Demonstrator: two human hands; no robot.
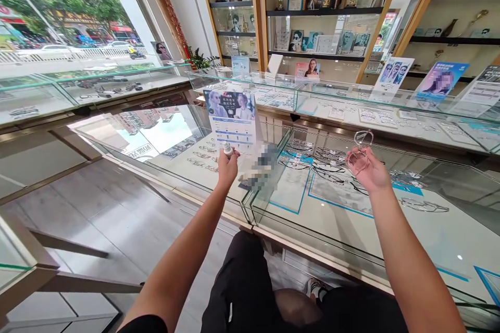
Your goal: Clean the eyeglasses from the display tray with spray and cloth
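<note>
My left hand [228,167] is closed around a small white bottle [227,149], its top showing above the fingers, over the glass counter in front of a printed leaflet stand [231,117]. My right hand [369,170] holds a pair of thin-framed glasses [363,139] over the right-hand display case, fingers closed on the frame. One lens sticks up above the fingertips. A blurred, pixelated item [260,167] lies on the counter between my hands.
Beneath the glass top lie several eyeglass frames [330,155]. Glass display cases [250,80] run behind, with upright cards [441,80] on them. A sloping window [62,15] is at the left, wooden shelves [324,11] at the back.
</note>
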